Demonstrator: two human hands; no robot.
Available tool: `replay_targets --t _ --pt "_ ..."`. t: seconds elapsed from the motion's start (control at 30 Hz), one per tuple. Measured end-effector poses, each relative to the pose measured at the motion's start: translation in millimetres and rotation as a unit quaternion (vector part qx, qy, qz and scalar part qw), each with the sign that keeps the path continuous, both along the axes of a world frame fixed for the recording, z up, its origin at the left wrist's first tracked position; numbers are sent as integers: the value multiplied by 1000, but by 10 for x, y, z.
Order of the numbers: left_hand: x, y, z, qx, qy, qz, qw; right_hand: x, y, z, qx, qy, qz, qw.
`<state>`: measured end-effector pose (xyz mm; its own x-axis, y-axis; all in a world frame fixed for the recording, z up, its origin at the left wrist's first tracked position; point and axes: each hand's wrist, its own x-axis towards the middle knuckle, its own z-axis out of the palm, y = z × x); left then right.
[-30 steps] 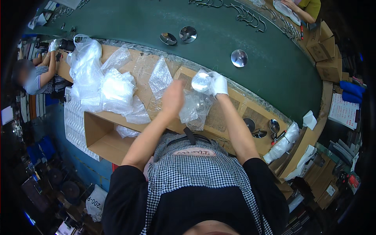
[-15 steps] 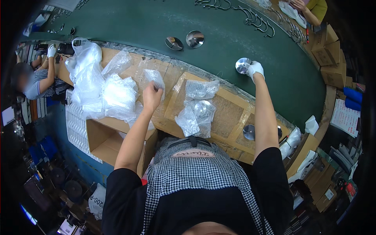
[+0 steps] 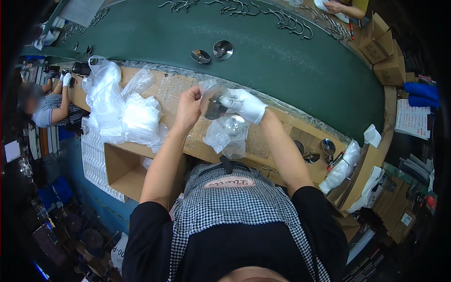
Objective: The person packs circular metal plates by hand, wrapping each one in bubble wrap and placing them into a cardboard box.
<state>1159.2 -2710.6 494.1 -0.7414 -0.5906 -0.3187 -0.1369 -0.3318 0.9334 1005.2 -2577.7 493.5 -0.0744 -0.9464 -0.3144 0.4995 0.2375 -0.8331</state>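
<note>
My right hand (image 3: 244,105), in a white glove, holds a round shiny metal disc (image 3: 212,106) with a dark knob at its middle. My bare left hand (image 3: 189,106) grips a small clear plastic bag (image 3: 206,86) around the disc's upper edge. Both hands meet above the cardboard-covered bench (image 3: 277,136). Just below them lies a crumpled clear bag with another metal disc (image 3: 228,133) inside.
A green conveyor belt (image 3: 282,61) runs beyond the bench, carrying two metal discs (image 3: 212,52) and metal hooks (image 3: 286,21). A heap of clear bags (image 3: 124,110) lies left, over an open cardboard box (image 3: 123,170). More discs (image 3: 314,151) sit right. Other people work at far left and top right.
My right hand came back from the belt with a metal disc. My left hand lifted a clear bag from the bench, and the two hands have met in front of me.
</note>
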Motion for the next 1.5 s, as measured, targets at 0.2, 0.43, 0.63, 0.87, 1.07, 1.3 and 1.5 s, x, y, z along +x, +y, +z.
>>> replay_targets --t 0.2,0.43,0.63,0.87,1.07,1.3,1.5 --pt "187 15 361 147 37 54 987 47 64 142 -51 -60 -9 997" --pt "283 647 452 -281 -38 -50 958 33 23 159 -78 -357 -218 905" --pt "250 605 322 -263 21 118 957 72 11 274 -55 -414 -326 848" --pt "228 450 548 -590 32 84 803 64 -4 212 -41 -343 -344 873" --pt "182 353 520 -35 71 168 983 95 291 285 -67 -193 -289 935" --pt "137 431 304 -102 56 115 987 213 369 488 21 119 -3 993" --pt "178 504 346 -58 -20 72 996 246 292 208 19 -59 -180 982"
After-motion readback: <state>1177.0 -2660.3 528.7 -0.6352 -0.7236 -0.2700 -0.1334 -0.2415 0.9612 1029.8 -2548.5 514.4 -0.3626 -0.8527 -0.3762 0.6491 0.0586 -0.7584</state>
